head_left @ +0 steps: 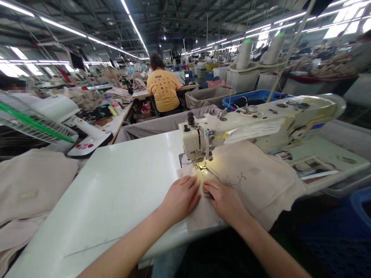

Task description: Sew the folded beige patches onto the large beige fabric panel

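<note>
— Head view is all I have, so I read this from above. Left hand (181,197) and right hand (224,200) lie side by side on the beige cloth (261,177), palms down and nearly touching each other.

— And the fingers?

— The left fingers (193,183) are stretched out and close together, pressing the cloth flat onto the table (121,185). They grip nothing. The right fingers (210,187) lie flat too. Something dark shows under that thumb, and I cannot tell what it is.

— Where does the cloth sit from them?

— It is under every fingertip and runs forward to the presser foot (199,164) of the sewing machine (261,123), just beyond the tips. Most of it spreads out to the right of the right fingers and droops over the table edge.

— What worries you?

— Mostly how close they are. With the tips that near the needle area, I judge a forward slip could bring a finger under it. The weight hanging to the right of the fingers could also drag the cloth sideways and skew its line under the foot. A loose thread (236,180) lies on the cloth just past the right fingers and might snag. Flat palms hold only by friction on that smooth tabletop, so the layers may creep apart.
</note>
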{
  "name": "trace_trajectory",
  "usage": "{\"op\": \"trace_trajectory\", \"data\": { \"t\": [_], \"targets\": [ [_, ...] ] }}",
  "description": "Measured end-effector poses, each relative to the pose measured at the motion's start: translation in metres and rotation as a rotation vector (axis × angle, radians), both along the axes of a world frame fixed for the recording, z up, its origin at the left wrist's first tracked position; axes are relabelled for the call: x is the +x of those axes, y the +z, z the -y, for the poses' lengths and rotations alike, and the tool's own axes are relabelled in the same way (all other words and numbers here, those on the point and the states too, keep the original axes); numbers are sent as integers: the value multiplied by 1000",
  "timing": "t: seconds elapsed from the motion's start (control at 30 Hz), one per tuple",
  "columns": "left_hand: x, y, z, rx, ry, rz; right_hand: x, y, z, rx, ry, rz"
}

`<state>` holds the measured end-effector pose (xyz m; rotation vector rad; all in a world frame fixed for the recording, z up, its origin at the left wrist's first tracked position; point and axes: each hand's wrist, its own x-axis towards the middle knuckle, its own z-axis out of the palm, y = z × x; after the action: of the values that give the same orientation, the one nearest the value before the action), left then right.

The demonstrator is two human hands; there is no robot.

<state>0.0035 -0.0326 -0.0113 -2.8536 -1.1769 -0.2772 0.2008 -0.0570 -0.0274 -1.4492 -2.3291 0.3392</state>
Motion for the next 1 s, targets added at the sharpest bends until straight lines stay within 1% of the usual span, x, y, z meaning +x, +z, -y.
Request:
{"op": "trace_trajectory", "data": {
  "t": [0.2, 0.3, 0.37, 0.43, 0.53, 0.6, 0.7, 0.8, 1.0],
  "targets": [
    [-5, 3, -30, 2, 9, 15, -10, 8, -27, -34, -23, 35],
    [-5, 4, -40, -4, 12, 23, -13, 11, -33, -38, -39, 26],
    [-6, 2, -42, -4, 20, 36, -14, 12, -30, -30, -63, 27],
    [-8, -2, -41, 5, 32, 64, -13, 10, -20, -16, -117, 39],
    [-12, -8, -37, 8, 32, 126, -10, 3, -1, 13, -217, 55],
    [-14, -10, -35, -8, 19, 154, -8, -3, 9, 31, -247, 66],
    [-15, -10, -34, -28, 6, 159, -6, -11, 15, 60, -248, 60],
    [-16, -11, -34, -21, 7, 155, -5, -16, 15, 84, -233, 31],
    [-17, -18, -33, 5, -1, 152, -5, -23, 14, 130, -223, 6]
  ]
}}
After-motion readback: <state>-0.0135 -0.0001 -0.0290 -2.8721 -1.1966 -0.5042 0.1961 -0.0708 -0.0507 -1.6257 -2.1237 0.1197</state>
